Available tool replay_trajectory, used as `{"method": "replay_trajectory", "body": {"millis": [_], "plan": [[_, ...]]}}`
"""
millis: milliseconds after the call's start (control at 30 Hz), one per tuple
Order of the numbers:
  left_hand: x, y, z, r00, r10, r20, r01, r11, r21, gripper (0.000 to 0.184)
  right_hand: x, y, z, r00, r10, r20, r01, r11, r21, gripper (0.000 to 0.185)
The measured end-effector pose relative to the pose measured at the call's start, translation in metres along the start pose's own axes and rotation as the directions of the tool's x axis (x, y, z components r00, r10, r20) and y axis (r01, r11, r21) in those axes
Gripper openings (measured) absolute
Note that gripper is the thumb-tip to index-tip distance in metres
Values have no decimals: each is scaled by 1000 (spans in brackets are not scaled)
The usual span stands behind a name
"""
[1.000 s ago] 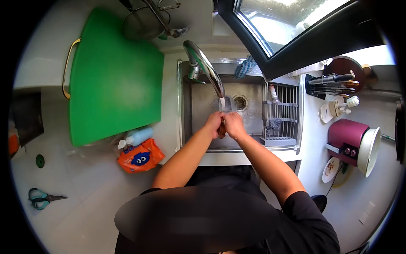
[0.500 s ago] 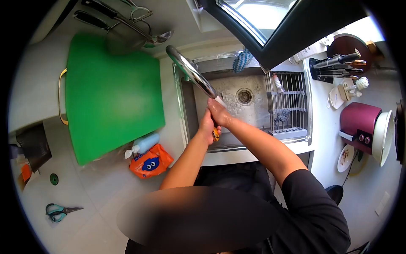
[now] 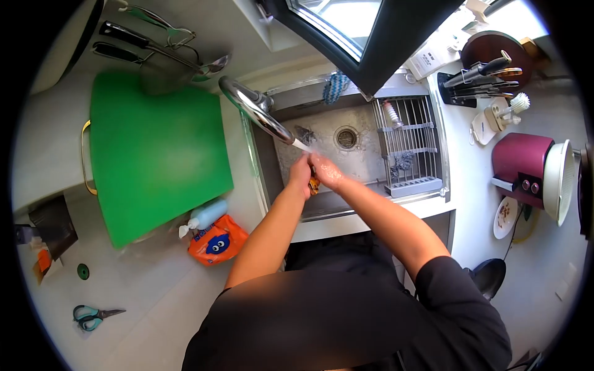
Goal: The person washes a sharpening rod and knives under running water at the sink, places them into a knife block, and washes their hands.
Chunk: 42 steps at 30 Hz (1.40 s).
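Both hands are together over the sink [image 3: 365,164], under water running from the chrome faucet [image 3: 257,114]. My left hand [image 3: 299,175] is closed around a small orange-and-black object [image 3: 314,184], whose kind I cannot make out. Pressed against it from the other side is my right hand [image 3: 327,172], wet and with its fingers curled in. Most of the object is hidden between the palms; only its near end shows. The stream of water meets the hands at the fingertips. Beyond them lies the round drain [image 3: 346,138].
A rack [image 3: 408,133] covers the sink's right side. To the left stand a green cutting board [image 3: 161,161], a light-blue bottle [image 3: 210,213] and an orange packet [image 3: 216,242]. Scissors [image 3: 96,315] lie lower left. A knife block [image 3: 455,91] and a purple appliance [image 3: 523,167] are at right.
The view has shifted, so the sink and counter appear further left. Both hands stay close together under the water, with the right hand turned slightly and lower along the stream.
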<state>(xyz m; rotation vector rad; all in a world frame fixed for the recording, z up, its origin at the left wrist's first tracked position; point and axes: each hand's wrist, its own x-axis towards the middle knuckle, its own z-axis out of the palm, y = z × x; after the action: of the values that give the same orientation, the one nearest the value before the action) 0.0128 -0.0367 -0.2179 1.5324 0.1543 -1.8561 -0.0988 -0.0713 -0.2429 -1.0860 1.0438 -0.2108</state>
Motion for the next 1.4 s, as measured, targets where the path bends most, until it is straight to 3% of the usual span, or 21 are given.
{"method": "replay_trajectory", "body": {"millis": [67, 100, 167, 267, 333, 400, 467, 500, 533, 667, 733, 900, 967, 1000, 1100, 1167, 1200, 1233, 1267, 1300, 1400], "plan": [[37, -12, -6, 964, 241, -111, -245, 969, -24, 20, -15, 9, 7, 987, -24, -160, -9, 979, -204, 49], [49, -16, -12, 964, 244, -104, -248, 968, -31, 14, -17, 16, 16, 986, -27, -164, -8, 978, -206, 49], [49, -21, -7, 965, 233, -117, -240, 969, -52, 17, -18, 28, 37, 960, 133, -248, -21, 914, 406, 51], [58, -32, 2, 977, 204, -58, -206, 978, -34, 25, -28, 6, 28, 880, 340, -331, -231, 916, 328, 50], [54, -27, 6, 983, 183, 13, -183, 983, 12, 32, -38, -19, 15, 882, 365, -299, -256, 903, 346, 46], [46, -10, 15, 956, -119, 268, 97, 991, 95, 39, -54, -33, 3, 880, 393, -268, -289, 889, 355, 41], [84, -9, 14, 978, -117, 173, 75, 969, 234, 67, -65, -36, -9, 907, 420, -23, -341, 767, 543, 28], [90, -4, 23, 987, 162, -11, -143, 901, 410, 77, -79, -47, -8, 905, 425, 0, -349, 745, 569, 21], [98, -1, 29, 881, 453, -138, -291, 747, 598, 89, -89, -53, -9, 905, 426, -5, -351, 752, 559, 21], [124, 17, 13, 858, 506, -88, -400, 766, 504, 98, -112, -66, -8, 914, 395, 91, -334, 606, 722, 17], [111, 22, 20, 846, 523, 110, -411, 506, 758, 95, -103, -62, -12, 906, 405, 122, -327, 488, 810, 18], [89, -23, 7, 849, 506, 152, -524, 769, 367, 68, -59, -48, -22, 926, 333, 180, -310, 395, 865, 24], [22, -5, 2, 907, 265, 328, -367, 879, 304, 53, -42, -32, -25, 927, 311, 210, -325, 381, 866, 25], [17, -2, -4, 904, 276, 326, -377, 876, 302, 53, -38, -37, -25, 928, 292, 233, -334, 368, 868, 25], [34, 11, -31, 841, 530, 111, -521, 737, 431, 33, -46, -48, -18, 905, 356, 233, -382, 438, 814, 25], [24, 48, -24, 669, 737, 97, -670, 541, 509, 16, -57, -59, -15, 884, 409, 228, -414, 456, 788, 24], [65, 65, -32, 537, 831, 144, -814, 466, 348, 18, -63, -61, -15, 886, 414, 208, -420, 527, 739, 22], [37, 97, -20, 513, 839, 182, -695, 282, 662, 23, -68, -63, -15, 888, 419, 188, -424, 591, 686, 20], [25, 118, -8, 539, 810, 231, -617, 193, 763, 28, -76, -67, -15, 886, 428, 181, -425, 590, 686, 20], [12, 129, 4, 548, 793, 268, -589, 138, 796, 31, -84, -72, -18, 881, 451, 144, -438, 661, 610, 19], [53, 104, 6, 316, 879, 358, -767, 15, 642, 29, -106, -83, -33, 890, 447, 87, -441, 797, 412, 15]]}}
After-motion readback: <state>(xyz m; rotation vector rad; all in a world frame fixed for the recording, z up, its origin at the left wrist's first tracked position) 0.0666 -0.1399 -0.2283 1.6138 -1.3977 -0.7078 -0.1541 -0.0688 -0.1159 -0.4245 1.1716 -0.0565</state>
